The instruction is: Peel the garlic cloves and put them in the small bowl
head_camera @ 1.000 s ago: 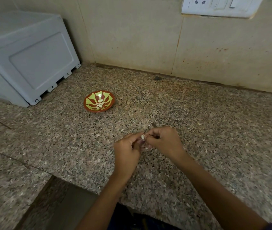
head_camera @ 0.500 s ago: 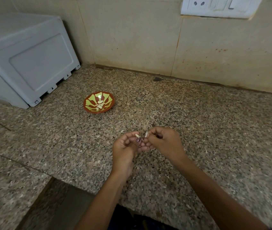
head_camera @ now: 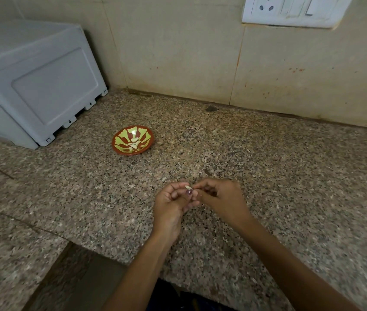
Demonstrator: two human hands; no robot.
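**While skin clings: peeling step in hand**

Left hand [head_camera: 171,203] pinches garlic clove [head_camera: 187,187] near worktop's front edge; right hand [head_camera: 220,196], fingers curled, picks at its tip. Small bowl [head_camera: 132,140], toward back-left, holds peeled cloves. Next, judged: strip skin, carry clove to bowl.

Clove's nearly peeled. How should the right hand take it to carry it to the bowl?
Pinch the pale tip of the garlic clove sticking up from the left hand, coming from the right with the right hand: the lower part is hidden behind the left thumb.

Grey appliance [head_camera: 36,86] on granite counter [head_camera: 290,176]; white socket plate [head_camera: 294,10] above.
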